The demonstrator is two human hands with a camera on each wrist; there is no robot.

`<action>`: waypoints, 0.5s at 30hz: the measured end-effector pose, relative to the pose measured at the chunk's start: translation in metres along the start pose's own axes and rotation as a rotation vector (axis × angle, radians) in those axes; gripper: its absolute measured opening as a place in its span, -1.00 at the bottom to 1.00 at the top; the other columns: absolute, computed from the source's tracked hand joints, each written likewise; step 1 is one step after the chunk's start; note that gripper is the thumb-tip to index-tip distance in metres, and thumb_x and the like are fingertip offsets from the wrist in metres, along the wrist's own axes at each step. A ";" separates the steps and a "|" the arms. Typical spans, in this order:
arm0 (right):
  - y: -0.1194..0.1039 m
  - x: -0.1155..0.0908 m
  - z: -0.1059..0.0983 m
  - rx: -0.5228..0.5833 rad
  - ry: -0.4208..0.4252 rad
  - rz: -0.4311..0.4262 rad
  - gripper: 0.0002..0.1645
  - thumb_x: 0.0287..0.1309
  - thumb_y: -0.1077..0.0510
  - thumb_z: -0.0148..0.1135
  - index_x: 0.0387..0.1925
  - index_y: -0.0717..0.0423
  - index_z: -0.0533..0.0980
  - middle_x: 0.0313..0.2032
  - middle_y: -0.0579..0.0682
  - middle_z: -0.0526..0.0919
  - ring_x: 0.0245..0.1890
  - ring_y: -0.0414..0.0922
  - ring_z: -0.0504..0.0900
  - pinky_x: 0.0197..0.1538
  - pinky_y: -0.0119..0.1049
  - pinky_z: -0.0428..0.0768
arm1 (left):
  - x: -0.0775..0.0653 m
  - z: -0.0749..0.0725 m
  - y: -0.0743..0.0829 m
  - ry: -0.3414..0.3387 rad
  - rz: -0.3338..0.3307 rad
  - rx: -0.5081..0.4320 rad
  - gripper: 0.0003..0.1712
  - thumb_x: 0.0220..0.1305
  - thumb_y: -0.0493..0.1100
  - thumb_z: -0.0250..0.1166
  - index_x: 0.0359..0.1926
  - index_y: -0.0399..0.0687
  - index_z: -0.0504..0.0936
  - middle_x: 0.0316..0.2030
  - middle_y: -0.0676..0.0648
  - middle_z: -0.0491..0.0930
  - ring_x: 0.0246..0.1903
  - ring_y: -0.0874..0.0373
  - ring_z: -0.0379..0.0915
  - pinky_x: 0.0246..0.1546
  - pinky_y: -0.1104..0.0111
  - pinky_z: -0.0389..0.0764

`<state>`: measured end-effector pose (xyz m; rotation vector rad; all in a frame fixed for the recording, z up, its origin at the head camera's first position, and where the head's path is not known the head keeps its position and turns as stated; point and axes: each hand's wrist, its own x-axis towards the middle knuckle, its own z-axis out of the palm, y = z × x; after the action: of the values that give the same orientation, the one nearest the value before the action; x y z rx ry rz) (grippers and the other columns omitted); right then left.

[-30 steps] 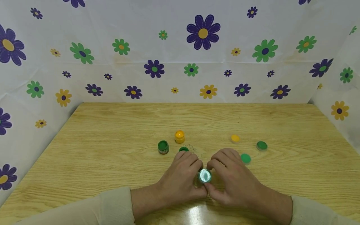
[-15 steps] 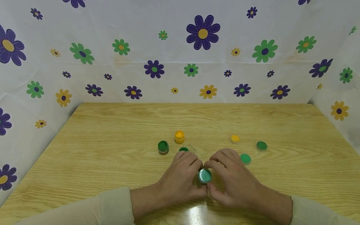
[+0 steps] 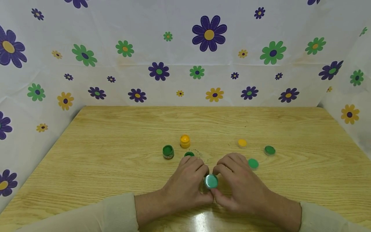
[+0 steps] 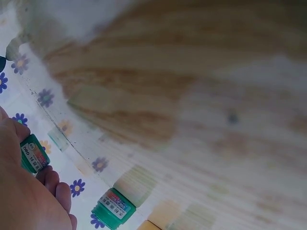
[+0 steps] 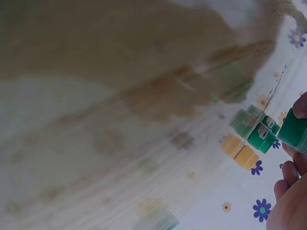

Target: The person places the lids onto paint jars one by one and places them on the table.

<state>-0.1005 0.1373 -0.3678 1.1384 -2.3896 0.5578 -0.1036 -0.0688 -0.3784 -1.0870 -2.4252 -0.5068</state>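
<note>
Between both hands, near the table's front, stands a small green paint jar (image 3: 211, 181) with a shiny, pale-green top facing up; whether that top is a lid or a seal I cannot tell. My left hand (image 3: 186, 183) grips it from the left, the thumb at its near side. From the right, my right hand (image 3: 242, 185) curls thumb and fingers around the jar's upper edge. The left wrist view shows a printed label on the held jar (image 4: 34, 154) beside the fingers; in the right wrist view the green jar (image 5: 293, 130) is partly covered by fingers.
Beyond the left hand stand a dark green paint jar (image 3: 168, 152), an orange jar (image 3: 185, 141) and another green jar (image 3: 189, 154), partly hidden by knuckles. Past the right hand lie a yellow lid (image 3: 242, 143), a dark green lid (image 3: 270, 150) and a light green lid (image 3: 253, 164).
The right index finger and thumb have shifted slightly around the jar's edge and back, and the glare on its top has faded. The left hand and the other jars keep their places.
</note>
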 end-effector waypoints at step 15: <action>0.000 0.000 0.001 0.020 0.018 -0.030 -0.64 -0.18 0.07 0.30 -0.21 -0.03 0.56 -0.23 -0.19 0.54 -0.12 -0.17 0.44 0.05 -0.07 0.42 | 0.000 -0.001 -0.001 -0.027 -0.020 -0.007 -0.62 -0.14 0.11 0.48 -0.40 0.03 0.54 -0.43 0.16 0.41 -0.31 0.26 0.34 -0.06 0.34 0.36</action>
<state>-0.1009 0.1371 -0.3693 1.1703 -2.3528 0.5804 -0.1043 -0.0696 -0.3777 -1.0795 -2.4616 -0.5106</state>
